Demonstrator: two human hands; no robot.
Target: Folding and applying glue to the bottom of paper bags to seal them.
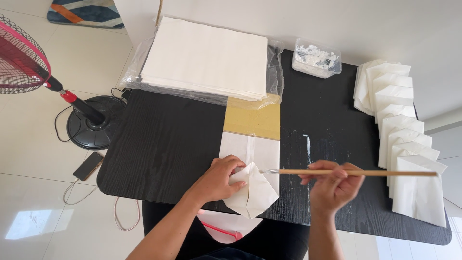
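My left hand [222, 177] presses flat on a white paper bag [257, 190] folded at its lower end, lying near the front edge of a black table [163, 144]. My right hand [332, 188] grips a thin wooden brush [356, 172] held level, its bristle tip touching the folded paper flap just right of my left fingers. Under the bag's far end lies a tan cardboard piece [252, 120].
A thick stack of white paper sheets on clear plastic [207, 58] fills the table's back left. A clear tub of white paste [316, 58] stands behind. Several folded white bags [404, 139] overlap along the right edge. On the floor at left stand a fan [72, 106] and a phone [88, 165].
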